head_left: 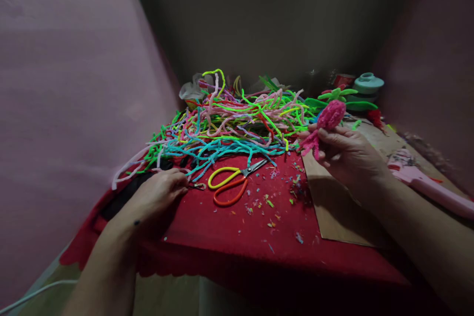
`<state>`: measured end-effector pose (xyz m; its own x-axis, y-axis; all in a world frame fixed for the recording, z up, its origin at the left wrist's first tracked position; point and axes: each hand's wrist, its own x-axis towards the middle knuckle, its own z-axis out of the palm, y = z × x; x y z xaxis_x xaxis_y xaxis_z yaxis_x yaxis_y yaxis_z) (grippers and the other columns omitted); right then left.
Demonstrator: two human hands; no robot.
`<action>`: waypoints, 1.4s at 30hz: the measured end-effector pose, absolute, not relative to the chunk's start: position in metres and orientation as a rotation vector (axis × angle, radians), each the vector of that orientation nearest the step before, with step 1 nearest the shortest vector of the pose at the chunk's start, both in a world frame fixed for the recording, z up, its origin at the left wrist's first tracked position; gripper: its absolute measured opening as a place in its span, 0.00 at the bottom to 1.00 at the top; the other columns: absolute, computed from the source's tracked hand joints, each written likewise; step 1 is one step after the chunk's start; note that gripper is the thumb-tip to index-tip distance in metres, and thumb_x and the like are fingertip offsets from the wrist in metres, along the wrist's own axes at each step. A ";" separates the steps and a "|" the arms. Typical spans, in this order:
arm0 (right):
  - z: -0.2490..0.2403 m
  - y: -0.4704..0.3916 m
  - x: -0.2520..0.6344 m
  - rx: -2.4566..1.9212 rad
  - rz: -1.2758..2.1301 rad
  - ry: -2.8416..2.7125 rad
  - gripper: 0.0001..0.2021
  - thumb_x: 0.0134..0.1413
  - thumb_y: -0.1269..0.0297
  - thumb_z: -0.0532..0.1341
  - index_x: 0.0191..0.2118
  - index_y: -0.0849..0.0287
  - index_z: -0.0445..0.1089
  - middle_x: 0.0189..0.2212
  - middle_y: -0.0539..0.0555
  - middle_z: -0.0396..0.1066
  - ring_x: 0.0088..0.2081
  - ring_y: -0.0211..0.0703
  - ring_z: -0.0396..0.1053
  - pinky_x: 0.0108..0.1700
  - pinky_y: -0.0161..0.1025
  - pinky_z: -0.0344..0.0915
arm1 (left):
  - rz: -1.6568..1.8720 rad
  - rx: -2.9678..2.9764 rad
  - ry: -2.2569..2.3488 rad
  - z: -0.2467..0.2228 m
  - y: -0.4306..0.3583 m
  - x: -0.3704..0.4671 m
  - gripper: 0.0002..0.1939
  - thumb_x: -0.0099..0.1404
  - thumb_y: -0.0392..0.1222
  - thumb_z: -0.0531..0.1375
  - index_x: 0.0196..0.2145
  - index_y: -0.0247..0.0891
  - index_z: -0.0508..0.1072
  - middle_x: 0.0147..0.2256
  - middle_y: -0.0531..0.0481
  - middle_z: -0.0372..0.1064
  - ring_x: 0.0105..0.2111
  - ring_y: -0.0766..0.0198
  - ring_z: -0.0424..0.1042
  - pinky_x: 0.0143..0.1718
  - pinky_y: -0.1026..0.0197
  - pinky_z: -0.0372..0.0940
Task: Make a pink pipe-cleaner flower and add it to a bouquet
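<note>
Two bare forearms (pixel 111 256) lay nearest the camera, reaching over a table draped in scalloped red cloth (pixel 222 237). The right hand (pixel 348 155) had its thumb and fingers closed on a bright-pink, fuzzy bulb-shaped piece (pixel 332 114), pinching it low down. Its rounded head stood above the grip, tilted to the right, and several thin pink strands hung out beside the fingertips. The left hand (pixel 163 188) rested on the far side, fingers curled, next to a small metal-tipped tool (pixel 199 186); whether it gripped that tool could not be told.

Judging by its form, the rounded head looked complete, while the splayed strands beneath seemed unfinished. Plenty of material apparently remained unused in the tangled heap of multicoloured fuzzy stems (pixel 240 118) behind.

Steel scissors with yellow and orange loop handles (pixel 245 173) lay unheld between the hands, among tiny coloured clippings (pixel 270 203). The pink piece was up over the far part of a flat brown board (pixel 333 215), well apart from the left hand.
</note>
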<state>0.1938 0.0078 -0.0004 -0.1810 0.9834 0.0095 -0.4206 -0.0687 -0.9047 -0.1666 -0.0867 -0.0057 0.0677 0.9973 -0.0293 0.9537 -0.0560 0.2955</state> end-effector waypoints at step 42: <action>-0.007 0.009 0.189 -0.611 1.764 -0.959 0.07 0.39 0.67 0.67 0.30 0.60 0.75 0.26 0.53 0.76 0.23 0.35 0.68 0.28 0.33 0.63 | 1.038 1.318 1.200 0.036 -0.026 -0.021 0.08 0.54 0.43 0.63 0.27 0.36 0.69 0.21 0.53 0.68 0.13 0.77 0.53 0.14 0.72 0.45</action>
<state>0.1889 0.0094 -0.0071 -0.3761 0.9262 0.0264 -0.5260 -0.1900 -0.8290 -0.0215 -0.0257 0.0360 0.1289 0.9909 -0.0392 0.1039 0.0258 0.9943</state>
